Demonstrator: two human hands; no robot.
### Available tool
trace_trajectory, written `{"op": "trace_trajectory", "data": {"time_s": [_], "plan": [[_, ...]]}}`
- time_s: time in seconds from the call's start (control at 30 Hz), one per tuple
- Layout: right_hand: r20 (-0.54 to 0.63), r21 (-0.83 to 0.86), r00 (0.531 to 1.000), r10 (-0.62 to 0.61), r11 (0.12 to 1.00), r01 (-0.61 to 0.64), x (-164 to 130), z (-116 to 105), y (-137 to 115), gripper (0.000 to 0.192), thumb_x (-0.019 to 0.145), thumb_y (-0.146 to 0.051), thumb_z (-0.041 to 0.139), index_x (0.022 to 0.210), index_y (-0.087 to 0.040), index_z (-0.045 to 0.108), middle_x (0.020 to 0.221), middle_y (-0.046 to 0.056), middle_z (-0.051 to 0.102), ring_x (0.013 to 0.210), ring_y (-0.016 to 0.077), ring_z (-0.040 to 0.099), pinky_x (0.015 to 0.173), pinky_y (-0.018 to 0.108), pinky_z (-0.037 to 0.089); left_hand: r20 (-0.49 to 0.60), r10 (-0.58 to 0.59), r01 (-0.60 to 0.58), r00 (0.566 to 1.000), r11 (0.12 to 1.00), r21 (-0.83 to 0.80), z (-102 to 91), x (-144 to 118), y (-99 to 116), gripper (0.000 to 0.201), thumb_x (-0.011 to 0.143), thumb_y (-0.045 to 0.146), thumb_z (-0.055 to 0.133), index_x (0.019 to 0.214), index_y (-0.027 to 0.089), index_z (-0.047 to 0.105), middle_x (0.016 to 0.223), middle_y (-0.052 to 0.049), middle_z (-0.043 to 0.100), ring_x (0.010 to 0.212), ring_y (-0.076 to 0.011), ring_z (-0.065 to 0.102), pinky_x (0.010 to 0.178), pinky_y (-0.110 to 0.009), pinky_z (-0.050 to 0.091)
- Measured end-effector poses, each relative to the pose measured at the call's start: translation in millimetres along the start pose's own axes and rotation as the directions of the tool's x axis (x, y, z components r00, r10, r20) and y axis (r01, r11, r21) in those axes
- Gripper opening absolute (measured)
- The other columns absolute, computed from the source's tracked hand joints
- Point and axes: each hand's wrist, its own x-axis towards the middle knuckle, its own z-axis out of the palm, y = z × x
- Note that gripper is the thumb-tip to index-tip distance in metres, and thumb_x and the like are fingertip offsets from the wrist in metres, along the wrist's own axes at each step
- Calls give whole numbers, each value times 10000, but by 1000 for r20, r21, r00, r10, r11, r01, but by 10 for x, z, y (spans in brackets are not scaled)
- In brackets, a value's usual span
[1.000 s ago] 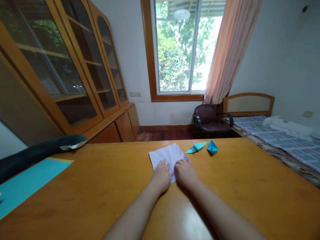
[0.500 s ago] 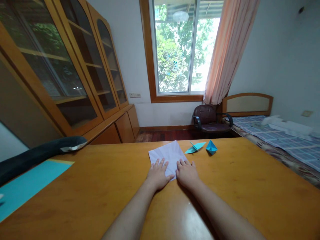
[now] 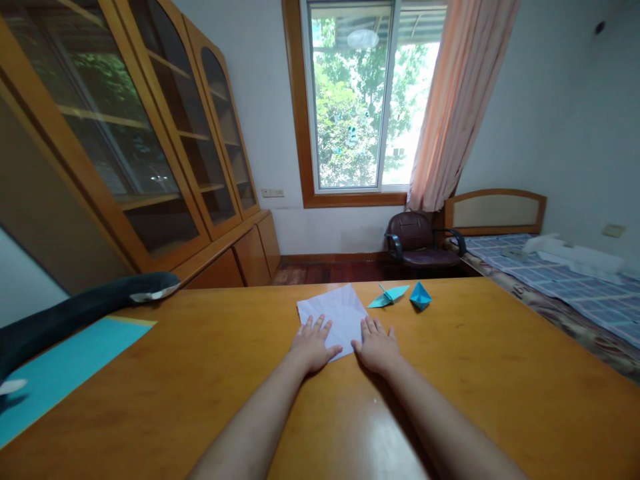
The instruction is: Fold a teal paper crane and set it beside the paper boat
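Note:
A creased sheet of pale lilac paper (image 3: 336,308) lies spread on the wooden table (image 3: 210,373). My left hand (image 3: 314,343) rests flat on its left front part, fingers spread. On the right edge of the sheet lies my right hand (image 3: 377,345), palm down and fingers extended. Both hands touch the paper without gripping it, and they cover parts of its near edges. Just beyond my right hand sit a folded blue paper crane (image 3: 389,296) and a smaller blue folded paper piece (image 3: 421,296).
At the left, a blue sheet (image 3: 85,363) with a yellow edge lies beside a dark curved object (image 3: 90,297). Past the table stand a glass-door cabinet (image 3: 220,220), a brown armchair (image 3: 420,241) and a bed (image 3: 555,267).
My hands have slid farther apart on the paper, the left one going slightly left and the right one slightly right. The view has shifted a little.

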Motion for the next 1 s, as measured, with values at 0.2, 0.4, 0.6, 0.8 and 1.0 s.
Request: {"op": "trace_trajectory", "data": {"time_s": [0.2, 0.4, 0.6, 0.8, 1.0], "plan": [[-238, 99, 971, -33, 993, 58, 71, -20, 100, 436, 884, -408, 407, 1165, -170, 640, 1264, 148, 578, 1207, 288, 458, 1033, 446, 281, -5, -42, 42, 999, 998, 53, -93, -35, -340, 857, 794, 704, 384, 1479, 199, 281, 1563, -96, 175, 1430, -382, 103, 1127, -542, 151], [-509, 369, 789, 346, 915, -163, 262, -75, 369, 365, 796, -204, 462, 1097, -169, 665, 1156, 137, 571, 1083, 257, 512, 968, 318, 359, 10, -139, 137, 990, 985, 102, -333, -149, -959, 815, 830, 649, 366, 1484, 174, 263, 1563, -103, 159, 1426, -383, 116, 1126, -525, 173], [-400, 399, 815, 418, 881, -256, 363, -95, 418, 465, 778, -221, 481, 1223, -268, 610, 1431, 87, 376, 1252, 296, 404, 1000, 411, 355, 103, -81, 67, 991, 988, 137, -520, -230, -1414, 849, 806, 646, 400, 1489, 166, 239, 1564, -112, 137, 1432, -356, 105, 1148, -484, 150], [-345, 328, 855, 388, 903, -278, 429, -177, 449, 504, 822, -253, 433, 1312, -287, 544, 1497, 72, 300, 1251, 297, 409, 970, 416, 378, 164, -126, 100, 978, 983, 154, -724, -210, -1569, 892, 700, 581, 566, 1451, 152, 346, 1537, -139, 222, 1418, -387, 129, 1144, -489, 168], [-349, 264, 874, 338, 930, -255, 466, -179, 456, 524, 838, -221, 363, 1336, -235, 526, 1513, 71, 299, 1213, 310, 430, 924, 419, 394, 21, -110, 109, 994, 993, 37, -818, -122, -1515, 662, 666, 410, 658, 1260, 128, 586, 1437, -167, 425, 1367, -363, 315, 1120, -452, 245]]}}
